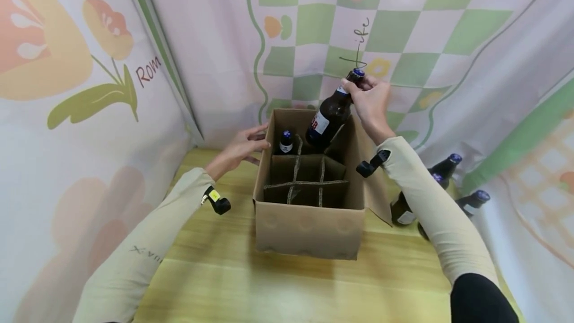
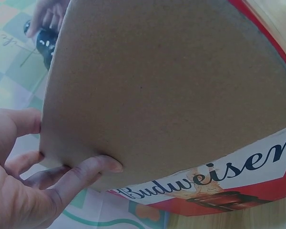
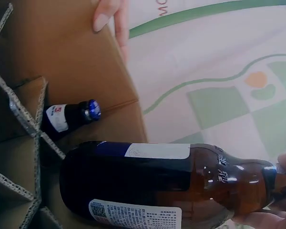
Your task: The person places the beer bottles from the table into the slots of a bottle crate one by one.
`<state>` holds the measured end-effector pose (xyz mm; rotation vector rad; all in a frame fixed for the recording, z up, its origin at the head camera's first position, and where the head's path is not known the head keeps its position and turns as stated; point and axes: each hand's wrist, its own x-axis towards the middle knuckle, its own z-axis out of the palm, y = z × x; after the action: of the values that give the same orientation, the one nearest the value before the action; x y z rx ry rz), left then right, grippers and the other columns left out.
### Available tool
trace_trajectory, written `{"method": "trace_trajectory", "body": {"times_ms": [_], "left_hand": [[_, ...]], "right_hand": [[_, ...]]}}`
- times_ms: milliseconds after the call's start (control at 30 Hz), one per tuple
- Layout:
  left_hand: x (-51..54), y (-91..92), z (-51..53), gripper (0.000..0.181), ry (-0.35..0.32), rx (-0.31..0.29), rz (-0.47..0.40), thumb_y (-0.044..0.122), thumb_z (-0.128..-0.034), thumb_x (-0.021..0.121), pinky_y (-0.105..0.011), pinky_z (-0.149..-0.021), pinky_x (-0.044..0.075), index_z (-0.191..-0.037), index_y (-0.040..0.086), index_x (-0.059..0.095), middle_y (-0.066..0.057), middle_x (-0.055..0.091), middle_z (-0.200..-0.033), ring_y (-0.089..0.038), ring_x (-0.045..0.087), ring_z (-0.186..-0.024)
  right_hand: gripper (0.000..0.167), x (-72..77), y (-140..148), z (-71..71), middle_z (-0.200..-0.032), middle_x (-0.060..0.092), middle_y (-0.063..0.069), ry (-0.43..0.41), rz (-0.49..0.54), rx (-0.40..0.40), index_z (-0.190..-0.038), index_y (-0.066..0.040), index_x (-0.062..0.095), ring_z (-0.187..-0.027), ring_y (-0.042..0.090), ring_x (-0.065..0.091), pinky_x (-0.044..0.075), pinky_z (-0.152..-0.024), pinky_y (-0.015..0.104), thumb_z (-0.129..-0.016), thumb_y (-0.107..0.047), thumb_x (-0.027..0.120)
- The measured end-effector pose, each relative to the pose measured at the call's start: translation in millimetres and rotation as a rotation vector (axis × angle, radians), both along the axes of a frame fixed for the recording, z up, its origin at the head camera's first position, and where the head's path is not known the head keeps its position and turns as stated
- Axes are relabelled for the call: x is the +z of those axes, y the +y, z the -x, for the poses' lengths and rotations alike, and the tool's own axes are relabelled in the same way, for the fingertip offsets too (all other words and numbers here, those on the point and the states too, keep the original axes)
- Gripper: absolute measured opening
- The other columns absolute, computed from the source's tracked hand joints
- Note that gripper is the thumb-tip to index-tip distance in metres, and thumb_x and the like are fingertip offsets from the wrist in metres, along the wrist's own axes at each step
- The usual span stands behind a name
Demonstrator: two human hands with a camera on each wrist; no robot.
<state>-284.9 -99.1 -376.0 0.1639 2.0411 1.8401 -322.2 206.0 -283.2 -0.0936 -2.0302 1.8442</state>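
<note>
A cardboard box [image 1: 309,228] with crossed dividers [image 1: 296,183] inside stands on the table. My left hand [image 1: 237,148] holds its left wall near the back corner; in the right wrist view a fingertip [image 3: 101,21] laps over the rim. By the neck, my right hand [image 1: 371,101] grips a brown beer bottle [image 1: 329,116], tilted, its base low over the back of the box. White labels show on this bottle [image 3: 148,176] in the right wrist view. Another blue-capped bottle [image 1: 286,142] sits upright in the back left compartment.
Several more bottles [image 1: 448,163] stand on the table to the right, partly behind my right forearm. A box flap [image 1: 377,193] sticks out on the right side. Printed curtains [image 1: 215,39] hang close behind and at both sides of the wooden table [image 1: 202,263].
</note>
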Motion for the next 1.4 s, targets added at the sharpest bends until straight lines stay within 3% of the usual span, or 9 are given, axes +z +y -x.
{"method": "trace_trajectory", "body": {"times_ms": [233,333,467,600,800,1000,1133,1233,1400], "left_hand": [[-1.0,0.7,0.1,0.077,-0.003,0.001,-0.001,0.005,-0.0987,0.065,-0.028,-0.067,0.066,-0.165,0.027,0.032,-0.021,0.039,-0.164,-0.034,0.061,-0.122],[-0.8,1.4,0.2,0.077,-0.001,-0.004,-0.01,0.004,-0.099,0.064,-0.028,-0.066,0.065,-0.165,0.026,0.032,-0.02,0.038,-0.164,-0.035,0.061,-0.124],[0.8,2.6,-0.1,0.076,0.007,-0.005,-0.016,0.003,-0.0992,0.063,-0.027,-0.064,0.065,-0.165,0.024,0.031,-0.021,0.038,-0.164,-0.035,0.06,-0.124],[2.4,3.4,-1.1,0.077,0.007,0.006,-0.006,0.003,-0.0988,0.064,-0.027,-0.064,0.065,-0.165,0.025,0.032,-0.021,0.037,-0.164,-0.031,0.063,-0.117],[3.6,4.3,-1.1,0.078,0.01,0.009,0.013,0.004,-0.0979,0.065,-0.028,-0.065,0.065,-0.165,0.026,0.032,-0.021,0.037,-0.165,-0.022,0.063,-0.104],[6.0,4.0,0.9,0.077,0.01,0.015,0.01,0.004,-0.0985,0.065,-0.028,-0.066,0.065,-0.165,0.025,0.031,-0.021,0.037,-0.164,-0.025,0.062,-0.109],[6.4,4.9,2.0,0.077,0.013,0.01,-0.002,0.004,-0.0986,0.065,-0.028,-0.066,0.066,-0.165,0.024,0.032,-0.022,0.039,-0.163,-0.029,0.063,-0.114],[4.9,5.4,0.4,0.077,0.01,0.002,-0.007,0.003,-0.0986,0.065,-0.028,-0.065,0.065,-0.165,0.024,0.031,-0.022,0.039,-0.163,-0.028,0.063,-0.112],[3.6,4.6,-4.0,0.076,0.004,0.006,-0.001,0.004,-0.0995,0.063,-0.028,-0.065,0.065,-0.165,0.024,0.031,-0.019,0.039,-0.164,-0.024,0.063,-0.109]], "right_hand": [[0.031,-20.9,-7,9.1,-0.083,0.076,-0.01,0.008,-0.146,0.006,-0.113,-0.001,0.078,-0.065,0.002,0.066,0.054,-0.054,0.014,-0.089,-0.019,0.085],[0.033,-24.2,-10,11.0,-0.09,0.08,-0.007,0.004,-0.214,0.004,-0.116,-0.003,0.079,-0.063,-0.001,0.065,0.051,-0.051,0.012,-0.089,-0.02,0.085],[0.036,-18.4,-13,12.2,-0.106,0.081,0.008,-0.023,-0.295,0.02,-0.119,-0.004,0.078,-0.066,-0.003,0.066,0.053,-0.056,0.011,-0.089,-0.021,0.085],[0.038,-8.8,-17,11.8,-0.113,0.079,0.012,-0.071,-0.411,0.06,-0.122,-0.005,0.077,-0.075,-0.001,0.067,0.054,-0.067,0.012,-0.09,-0.024,0.084],[0.034,3.9,-20,13.0,-0.104,0.079,0.014,-0.098,-0.629,0.102,-0.113,-0.002,0.079,-0.072,0.004,0.061,0.05,-0.065,0.017,-0.092,-0.029,0.08],[0.031,12.3,-28,17.8,-0.095,0.073,0.011,-0.148,-0.735,0.195,-0.106,0.0,0.076,-0.07,0.011,0.057,0.047,-0.06,0.019,-0.091,-0.027,0.08],[0.022,-2.4,-32,23.0,-0.075,0.067,0.004,-0.154,-0.768,0.245,-0.084,0.001,0.069,-0.057,0.012,0.057,0.051,-0.05,0.022,-0.087,-0.016,0.084],[0.033,-20.5,-33,25.0,-0.059,0.058,0.0,-0.18,-0.783,0.312,-0.067,-0.004,0.057,-0.047,0.016,0.056,0.056,-0.045,0.028,-0.085,-0.006,0.084],[0.048,-37.5,-31,25.8,-0.053,0.046,-0.003,-0.255,-0.821,0.414,-0.062,-0.011,0.041,-0.047,0.018,0.058,0.057,-0.046,0.027,-0.086,-0.004,0.082]]}}
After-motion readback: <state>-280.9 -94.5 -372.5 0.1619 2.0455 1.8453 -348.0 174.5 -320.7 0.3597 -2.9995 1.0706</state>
